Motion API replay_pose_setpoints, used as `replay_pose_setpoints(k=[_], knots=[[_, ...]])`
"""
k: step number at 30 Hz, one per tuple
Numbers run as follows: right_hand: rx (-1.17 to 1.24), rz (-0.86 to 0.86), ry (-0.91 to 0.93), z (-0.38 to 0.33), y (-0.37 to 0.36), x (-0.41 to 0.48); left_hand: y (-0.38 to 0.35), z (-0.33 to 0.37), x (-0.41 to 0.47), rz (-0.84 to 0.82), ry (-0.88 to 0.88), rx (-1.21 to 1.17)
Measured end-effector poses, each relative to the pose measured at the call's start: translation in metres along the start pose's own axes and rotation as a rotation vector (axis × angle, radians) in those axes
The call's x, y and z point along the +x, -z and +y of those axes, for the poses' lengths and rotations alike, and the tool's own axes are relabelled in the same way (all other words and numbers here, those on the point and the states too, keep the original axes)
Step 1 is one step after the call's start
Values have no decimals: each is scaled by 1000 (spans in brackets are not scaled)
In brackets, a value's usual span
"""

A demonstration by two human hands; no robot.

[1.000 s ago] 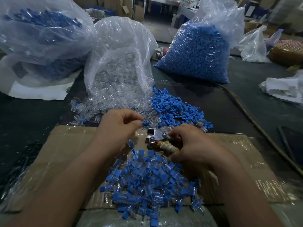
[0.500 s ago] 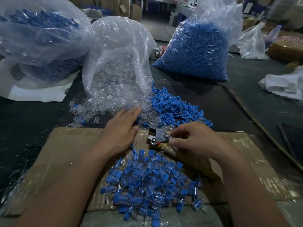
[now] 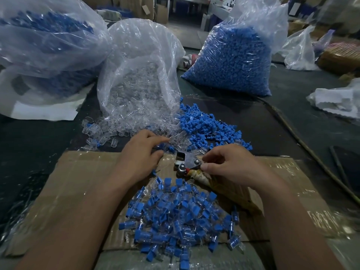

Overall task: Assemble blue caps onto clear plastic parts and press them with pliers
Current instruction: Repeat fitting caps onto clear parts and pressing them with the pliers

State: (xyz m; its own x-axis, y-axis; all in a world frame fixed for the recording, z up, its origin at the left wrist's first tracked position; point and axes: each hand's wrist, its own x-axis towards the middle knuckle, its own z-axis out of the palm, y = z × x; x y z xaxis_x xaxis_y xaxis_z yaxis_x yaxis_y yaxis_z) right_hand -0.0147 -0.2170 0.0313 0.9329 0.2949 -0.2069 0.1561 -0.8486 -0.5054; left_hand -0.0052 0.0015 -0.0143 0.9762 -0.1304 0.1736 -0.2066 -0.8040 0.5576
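Fingers of the left hand (image 3: 140, 152) are extended, tips touching loose clear parts (image 3: 176, 140) just past the far edge of the cardboard (image 3: 81, 182). Right hand (image 3: 231, 165) is curled round the pliers (image 3: 188, 164) at that edge. Capped pieces (image 3: 175, 221) are heaped toward its near edge. Loose blue caps (image 3: 204, 125) lie on the surface (image 3: 272, 129) beyond.

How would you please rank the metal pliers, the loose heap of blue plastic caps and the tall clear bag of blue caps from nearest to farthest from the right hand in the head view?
1. Metal pliers: held by the right hand itself, at its left.
2. Loose heap of blue plastic caps: just beyond that hand.
3. Tall clear bag of blue caps: far back, behind the heap.
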Motion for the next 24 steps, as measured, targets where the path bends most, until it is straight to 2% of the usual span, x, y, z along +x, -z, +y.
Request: replay_pose_setpoints(k=[9, 17, 24], knots=[[-7, 4, -1, -1, 0, 0, 3, 5, -2, 38, 31, -36], [-4, 1, 3, 0, 0, 0, 7, 9, -6, 184, 43, -143], [15, -4, -6, 1, -1, 0, 5, 3, -7, 152, 53, -66]])
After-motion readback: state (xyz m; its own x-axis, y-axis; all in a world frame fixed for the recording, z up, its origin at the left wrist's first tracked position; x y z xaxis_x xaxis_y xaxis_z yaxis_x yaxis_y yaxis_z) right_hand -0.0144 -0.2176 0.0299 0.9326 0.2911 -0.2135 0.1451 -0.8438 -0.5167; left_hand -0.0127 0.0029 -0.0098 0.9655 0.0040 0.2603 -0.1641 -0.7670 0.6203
